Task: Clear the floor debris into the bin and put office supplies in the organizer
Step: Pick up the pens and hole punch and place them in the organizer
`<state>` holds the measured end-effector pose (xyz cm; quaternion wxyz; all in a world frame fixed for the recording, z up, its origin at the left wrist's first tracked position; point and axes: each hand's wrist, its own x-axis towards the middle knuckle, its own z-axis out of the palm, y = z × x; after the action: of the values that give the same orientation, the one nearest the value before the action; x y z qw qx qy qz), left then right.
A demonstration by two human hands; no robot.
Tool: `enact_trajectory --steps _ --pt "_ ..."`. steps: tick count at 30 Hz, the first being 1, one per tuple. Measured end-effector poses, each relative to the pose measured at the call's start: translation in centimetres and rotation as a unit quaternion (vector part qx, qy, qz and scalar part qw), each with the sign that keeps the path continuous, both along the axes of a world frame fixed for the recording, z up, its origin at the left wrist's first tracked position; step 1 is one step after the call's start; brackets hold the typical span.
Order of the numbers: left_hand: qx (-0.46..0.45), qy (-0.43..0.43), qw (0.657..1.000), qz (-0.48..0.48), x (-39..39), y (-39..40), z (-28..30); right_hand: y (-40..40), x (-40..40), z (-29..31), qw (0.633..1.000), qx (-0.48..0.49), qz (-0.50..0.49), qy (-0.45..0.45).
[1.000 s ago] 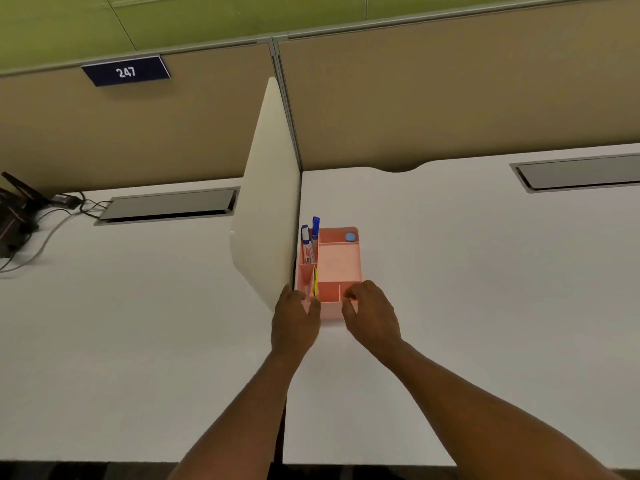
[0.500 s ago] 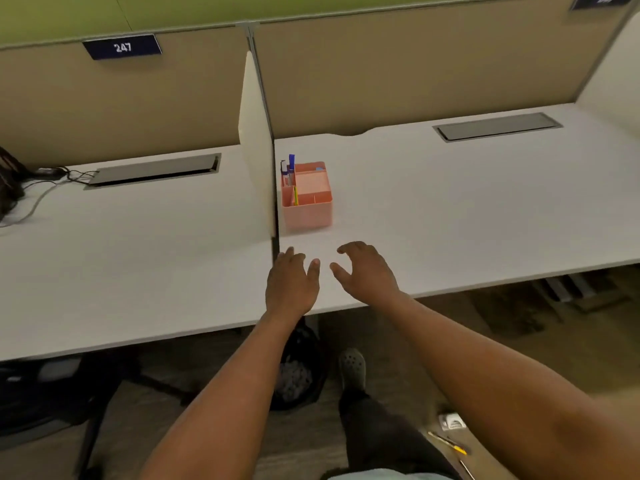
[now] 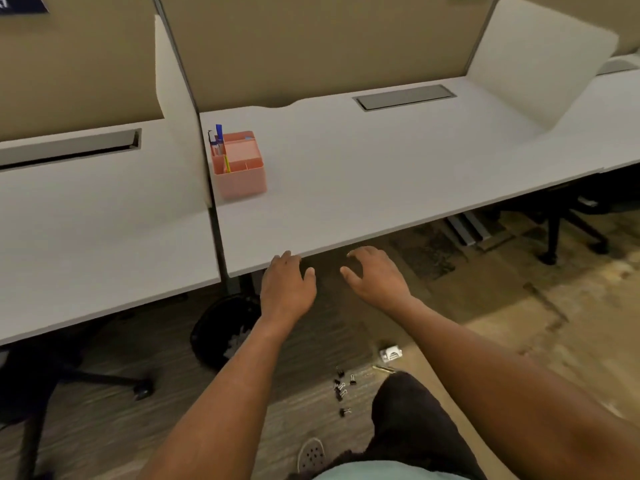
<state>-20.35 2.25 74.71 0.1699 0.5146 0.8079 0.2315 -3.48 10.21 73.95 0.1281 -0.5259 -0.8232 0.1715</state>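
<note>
Since the earlier frames your two hands have come off the pink plastic desk organizer [image 3: 239, 164] and drawn back past the front edge of the white desk top [image 3: 381, 161], and your view has dropped, so the floor now fills the lower half of the frame. Your left hand [image 3: 285, 289] hangs just below the desk edge at centre frame, fingers relaxed and loosely spread, holding nothing. Your right hand [image 3: 375, 277], just to its right, is empty too, its fingers loosely curled and apart.

The organizer stands at the upper left of centre, close against the white divider panel [image 3: 180, 109]. Blue-capped pens [image 3: 218, 138] stand upright in its rear left compartment and a thin yellow stick [image 3: 227, 164] in the compartment in front of them, so part of the sorting looks done.

You still have work left on the floor. A scatter of small black binder clips [image 3: 341, 389] lies at lower centre, beside your dark trouser leg [image 3: 408, 420]. Just above them to the right sits a small white boxy item [image 3: 390, 353], too blurred to name, and next to it a thin yellowish stick [image 3: 382, 368] whose far end your leg hides. All of these look like supplies bound for the organizer. The round black waste bin [image 3: 221, 330] sits under the desk at left of centre, with pale scraps showing inside; loose debris elsewhere on the floor I cannot make out. I would judge the task as roughly midway, with the floor pick-up next.
</note>
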Motion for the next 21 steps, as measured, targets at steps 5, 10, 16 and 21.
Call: enact_trajectory --steps 5,10,16,21 --pt "-0.011 -0.015 1.000 -0.006 2.7 -0.4 -2.0 -0.2 4.6 -1.8 1.000 -0.018 -0.007 -0.009" --pt "-0.011 -0.027 1.000 0.003 6.4 0.4 -6.6 0.9 9.9 -5.3 0.999 -0.037 -0.029 -0.011" --pt "-0.046 -0.052 0.997 0.044 14.3 1.0 -15.0 3.6 17.7 -13.3 0.995 -0.097 -0.028 -0.016" --pt "-0.144 -0.107 0.980 0.089 21.7 0.2 -22.3 5.3 23.9 -21.4 0.985 -0.170 -0.018 -0.028"
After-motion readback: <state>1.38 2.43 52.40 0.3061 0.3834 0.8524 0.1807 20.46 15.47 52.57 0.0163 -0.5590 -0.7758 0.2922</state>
